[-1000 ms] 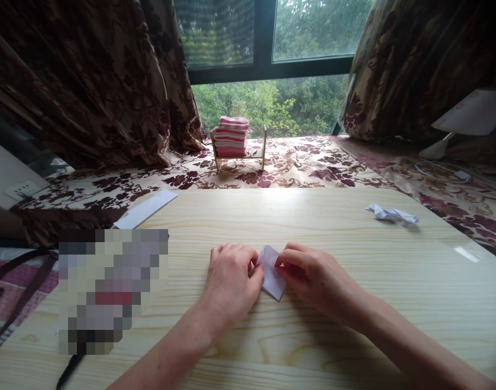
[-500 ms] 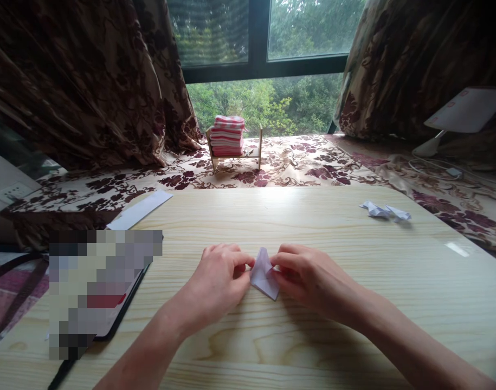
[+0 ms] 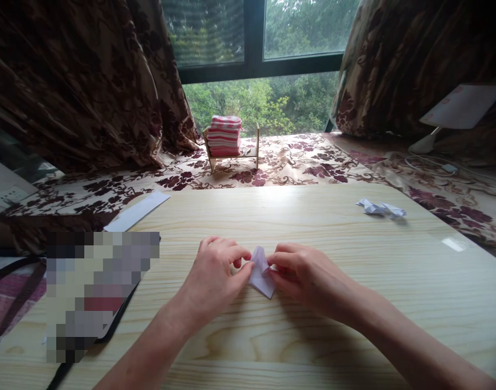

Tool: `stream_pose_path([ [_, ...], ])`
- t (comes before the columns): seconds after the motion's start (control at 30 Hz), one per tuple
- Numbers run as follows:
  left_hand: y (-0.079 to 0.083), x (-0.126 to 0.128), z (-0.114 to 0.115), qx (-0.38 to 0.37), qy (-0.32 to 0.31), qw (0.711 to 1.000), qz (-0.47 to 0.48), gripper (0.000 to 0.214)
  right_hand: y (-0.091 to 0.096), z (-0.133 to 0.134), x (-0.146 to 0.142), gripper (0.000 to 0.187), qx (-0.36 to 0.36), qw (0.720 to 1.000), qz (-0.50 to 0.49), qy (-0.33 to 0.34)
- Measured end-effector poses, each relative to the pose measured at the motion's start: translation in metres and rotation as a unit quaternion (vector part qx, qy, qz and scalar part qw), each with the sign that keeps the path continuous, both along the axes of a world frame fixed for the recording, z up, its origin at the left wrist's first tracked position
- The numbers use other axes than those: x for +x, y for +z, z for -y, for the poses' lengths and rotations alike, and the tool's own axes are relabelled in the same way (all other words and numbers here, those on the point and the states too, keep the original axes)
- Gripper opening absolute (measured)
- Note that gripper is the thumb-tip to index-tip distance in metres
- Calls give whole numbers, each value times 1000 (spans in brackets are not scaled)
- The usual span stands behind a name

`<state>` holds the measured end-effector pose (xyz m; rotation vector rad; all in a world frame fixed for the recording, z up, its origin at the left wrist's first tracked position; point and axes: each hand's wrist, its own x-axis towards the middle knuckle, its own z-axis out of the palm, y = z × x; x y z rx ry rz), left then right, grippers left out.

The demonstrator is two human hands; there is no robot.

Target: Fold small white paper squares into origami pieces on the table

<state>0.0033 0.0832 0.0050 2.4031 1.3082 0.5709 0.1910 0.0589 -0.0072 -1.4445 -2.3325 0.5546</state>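
A small piece of folded white paper (image 3: 262,280) is between my two hands, just above or on the pale wooden table (image 3: 313,346). My left hand (image 3: 221,273) pinches its left edge with thumb and forefinger. On the opposite edge, my right hand (image 3: 302,271) grips the paper, its fingertips partly hidden behind the fold. The paper's upper part stands up in a curved flap, while its lower corner points towards me.
Folded paper pieces (image 3: 381,208) lie at the table's far right. At the left are a white paper strip (image 3: 137,211) and a blurred-out flat object (image 3: 101,292) with a dark edge. Beyond stand a small rack with striped cloths (image 3: 225,136) and a lamp (image 3: 461,108).
The paper's top flap has bent into a rounder curve between my fingers. My left thumb has shifted slightly up along the edge. The whole view has moved a little.
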Motion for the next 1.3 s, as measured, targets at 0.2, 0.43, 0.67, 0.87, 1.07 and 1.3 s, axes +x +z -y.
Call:
stream_pose_path([
  [0.2,-3,4,2,-27,4,1000,5,10,1,1,0,16,0,1000,5,1],
  [0.43,-3,4,4,-7,-33,999,-43,11,3,1,1,18,-6,1000,-13,5],
  [0.67,0,0,3,16,-78,993,-88,19,2,2,1,17,-9,1000,-5,1],
  [0.87,0,-8,-1,25,-105,987,-123,25,4,1,4,21,-9,1000,8,24],
  [1.07,1,-7,-1,33,-105,985,-132,24,7,2,11,26,-14,998,15,63],
  [1.3,-2,-7,-1,28,-84,994,-59,20,6,2,10,26,-11,998,22,62],
])
